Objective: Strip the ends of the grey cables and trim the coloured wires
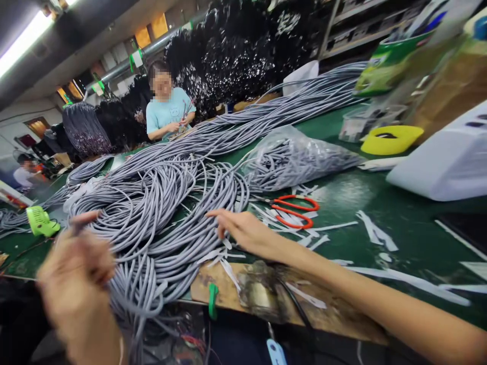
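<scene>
My right hand (243, 230) reaches in from the right over a heap of coiled grey cables (160, 203). Its index finger is stretched out beside the loops, the others bend slightly, and no object shows in it. At the lower left my left hand (78, 276) is raised near the cable heap, blurred by motion. One of its fingers points up and right; the blur hides whether it holds anything. Red-handled scissors (294, 209) lie to the right of my right hand, among white strips (266, 215).
A clear plastic bag (304, 157) holds short grey cable pieces. A wooden board (319, 299) with a metal device (262, 291) is at the near edge. A green fan (41, 220) stands left. Across the bench a co-worker (171, 109) handles small wires.
</scene>
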Tool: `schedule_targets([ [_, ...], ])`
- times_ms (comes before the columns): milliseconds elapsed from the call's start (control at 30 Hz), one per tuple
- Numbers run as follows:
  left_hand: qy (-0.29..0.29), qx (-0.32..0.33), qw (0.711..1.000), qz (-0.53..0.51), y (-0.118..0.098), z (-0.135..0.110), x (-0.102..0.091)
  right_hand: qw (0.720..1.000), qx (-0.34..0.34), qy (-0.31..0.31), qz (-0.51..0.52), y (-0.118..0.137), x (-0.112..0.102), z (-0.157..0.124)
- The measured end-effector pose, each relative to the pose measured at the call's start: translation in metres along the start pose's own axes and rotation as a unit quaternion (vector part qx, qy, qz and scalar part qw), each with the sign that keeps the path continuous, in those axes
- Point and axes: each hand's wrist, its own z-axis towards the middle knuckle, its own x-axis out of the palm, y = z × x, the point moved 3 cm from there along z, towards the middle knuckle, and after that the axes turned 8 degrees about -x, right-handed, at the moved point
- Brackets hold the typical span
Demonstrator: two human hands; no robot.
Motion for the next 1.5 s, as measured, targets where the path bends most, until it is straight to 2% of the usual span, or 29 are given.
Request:
schedule_targets([
  [33, 0.125, -0.002, 0.992, 0.027, 0.004, -0.005, 0.043, 0.997, 0.044, -0.029, 0.055, -0.009, -0.012, -0.003],
  [67, 0.248, -0.024, 0.967, 0.055, 0.012, -0.012, 0.083, 0.988, 0.081, -0.062, 0.114, -0.017, -0.022, -0.005],
  [100, 0.335, -0.056, 0.938, 0.073, 0.023, -0.019, 0.118, 0.976, 0.109, -0.090, 0.168, -0.023, -0.031, -0.007],
  [133, 0.397, -0.076, 0.911, 0.077, 0.034, -0.026, 0.146, 0.960, 0.130, -0.118, 0.217, -0.026, -0.040, -0.010],
  [200, 0.460, -0.099, 0.878, 0.082, 0.056, -0.038, 0.182, 0.929, 0.151, -0.174, 0.288, -0.029, -0.053, -0.014],
  [267, 0.460, -0.110, 0.877, 0.085, 0.074, -0.045, 0.196, 0.910, 0.151, -0.215, 0.320, -0.028, -0.065, -0.018],
  [367, 0.429, -0.156, 0.889, 0.044, 0.091, -0.047, 0.196, 0.904, 0.142, -0.243, 0.323, -0.024, -0.077, -0.020],
  [467, 0.417, -0.214, 0.883, 0.015, 0.099, -0.046, 0.192, 0.908, 0.138, -0.252, 0.306, -0.023, -0.084, -0.020],
  [600, 0.381, -0.184, 0.901, 0.089, 0.102, -0.042, 0.182, 0.896, 0.152, -0.315, 0.274, -0.034, -0.086, -0.020],
  [700, 0.410, -0.217, 0.879, 0.115, 0.101, -0.044, 0.172, 0.883, 0.164, -0.342, 0.277, -0.045, -0.080, -0.020],
  [767, 0.450, -0.269, 0.846, 0.100, 0.100, -0.048, 0.169, 0.883, 0.176, -0.326, 0.288, -0.046, -0.069, -0.019],
  [867, 0.479, -0.334, 0.811, 0.041, 0.096, -0.051, 0.176, 0.891, 0.197, -0.262, 0.315, -0.043, -0.049, -0.017],
  [967, 0.474, -0.345, 0.810, 0.008, 0.094, -0.046, 0.189, 0.890, 0.208, -0.228, 0.335, -0.040, -0.038, -0.016],
  [1100, 0.442, -0.345, 0.828, -0.027, 0.095, -0.044, 0.193, 0.884, 0.204, -0.258, 0.333, -0.042, -0.045, -0.017],
  [1200, 0.378, -0.307, 0.872, -0.050, 0.097, -0.048, 0.183, 0.881, 0.195, -0.274, 0.334, -0.038, -0.048, -0.017],
  [1267, 0.334, -0.234, 0.913, -0.028, 0.099, -0.051, 0.176, 0.880, 0.190, -0.278, 0.335, -0.033, -0.047, -0.018],
  [1333, 0.304, -0.133, 0.943, 0.020, 0.098, -0.054, 0.171, 0.881, 0.187, -0.279, 0.334, -0.029, -0.045, -0.020],
  [1400, 0.295, -0.050, 0.952, 0.069, 0.098, -0.055, 0.169, 0.883, 0.188, -0.277, 0.329, -0.026, -0.044, -0.021],
  [1500, 0.301, -0.006, 0.947, 0.108, 0.098, -0.055, 0.170, 0.891, 0.191, -0.259, 0.320, -0.026, -0.042, -0.021],
])
